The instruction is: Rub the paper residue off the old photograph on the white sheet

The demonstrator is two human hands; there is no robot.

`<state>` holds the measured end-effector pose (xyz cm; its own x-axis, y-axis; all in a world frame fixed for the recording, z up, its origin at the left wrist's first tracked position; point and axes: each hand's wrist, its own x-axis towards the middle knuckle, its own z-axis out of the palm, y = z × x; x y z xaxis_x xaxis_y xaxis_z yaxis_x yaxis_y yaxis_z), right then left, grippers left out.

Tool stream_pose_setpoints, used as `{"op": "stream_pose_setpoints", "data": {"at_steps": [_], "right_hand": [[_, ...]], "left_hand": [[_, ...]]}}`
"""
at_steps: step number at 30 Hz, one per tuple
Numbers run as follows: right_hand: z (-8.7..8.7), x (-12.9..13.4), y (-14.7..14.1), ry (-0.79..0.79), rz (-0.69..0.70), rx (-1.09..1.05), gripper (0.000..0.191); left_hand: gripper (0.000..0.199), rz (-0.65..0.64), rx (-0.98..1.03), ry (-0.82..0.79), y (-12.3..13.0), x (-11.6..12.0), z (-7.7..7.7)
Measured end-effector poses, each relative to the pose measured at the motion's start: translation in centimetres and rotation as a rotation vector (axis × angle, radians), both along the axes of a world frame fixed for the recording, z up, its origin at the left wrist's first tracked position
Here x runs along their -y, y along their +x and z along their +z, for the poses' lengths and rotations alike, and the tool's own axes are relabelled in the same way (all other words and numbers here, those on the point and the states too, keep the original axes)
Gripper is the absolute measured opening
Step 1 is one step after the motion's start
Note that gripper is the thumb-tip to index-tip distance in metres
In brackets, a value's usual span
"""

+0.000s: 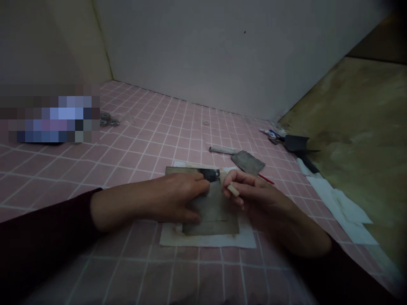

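A grey, worn flat sheet (211, 212) lies on white paper (208, 241) in front of me, with a black patch (210, 175) near its far edge. Across the left part of the sheet rests my left hand (182, 192), its thumb and fingers apart and nothing gripped between them. My right hand (254, 192) is at the right edge of the sheet, its fingers closed on a small pale stick (233, 190). Whether the stick touches the sheet cannot be made out.
Beyond my right hand lie a dark grey piece of sandpaper-like material (248, 162), a grey tube (222, 150) and a red stick (266, 179). A black dustpan-like tool (296, 144) and white paper (341, 207) are at the right. Metal rings (105, 116) lie back left.
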<state>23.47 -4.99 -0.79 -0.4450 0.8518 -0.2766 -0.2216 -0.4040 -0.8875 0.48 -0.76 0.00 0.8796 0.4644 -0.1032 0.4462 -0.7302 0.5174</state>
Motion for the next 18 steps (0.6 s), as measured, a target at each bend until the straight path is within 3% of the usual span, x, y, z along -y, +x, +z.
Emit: {"op": "stream_pose_setpoints", "data": {"at_steps": [6, 10, 15, 18], "right_hand": [[-0.23, 0.01, 0.0, 0.007, -0.033, 0.015, 0.013], [-0.39, 0.19, -0.1, 0.101, -0.035, 0.112, 0.012], [-0.59, 0.62, -0.54, 0.394, -0.078, 0.336, 0.021], [-0.74, 0.86, -0.68, 0.603, -0.102, 0.508, 0.016]], "left_hand": [[0.026, 0.012, -0.005, -0.006, -0.09, -0.04, -0.2], [0.027, -0.002, 0.01, -0.016, -0.16, -0.11, -0.24], [0.026, -0.008, 0.037, -0.011, -0.22, -0.09, -0.31], [0.027, -0.004, 0.037, -0.005, -0.23, -0.02, -0.23]]}}
